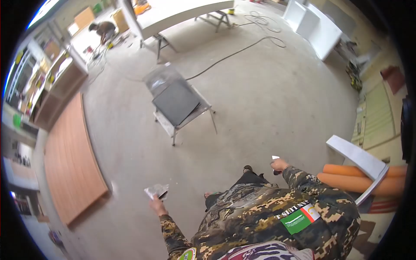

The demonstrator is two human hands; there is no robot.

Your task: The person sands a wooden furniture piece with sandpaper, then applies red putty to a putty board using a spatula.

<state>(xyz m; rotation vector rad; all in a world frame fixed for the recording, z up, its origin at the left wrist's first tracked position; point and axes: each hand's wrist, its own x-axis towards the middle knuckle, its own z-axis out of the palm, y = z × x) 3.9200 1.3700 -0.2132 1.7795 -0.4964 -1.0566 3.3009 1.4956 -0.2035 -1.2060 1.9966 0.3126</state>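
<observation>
At the lower left my left hand (pixel 158 205) is closed on a flat, light-grey piece (pixel 157 190) with a dark underside, too small to identify. My right hand (pixel 279 165), lower right of centre, is closed round a small object with a white tip (pixel 275 157); the rest of it is hidden by the fingers. Both hands are held out at the sides of my camouflage jacket (pixel 260 216), above the floor. Ahead of them stands a chair (pixel 197 108) with dark sheets (pixel 177 102) lying on its seat.
A wooden panel (pixel 71 160) lies at the left. A white table (pixel 186 16) on trestles stands ahead, with a cable (pixel 229 55) on the floor. Orange rolls (pixel 355 180) and a white angled piece (pixel 357 157) are at the right. Another person (pixel 104 30) crouches far left.
</observation>
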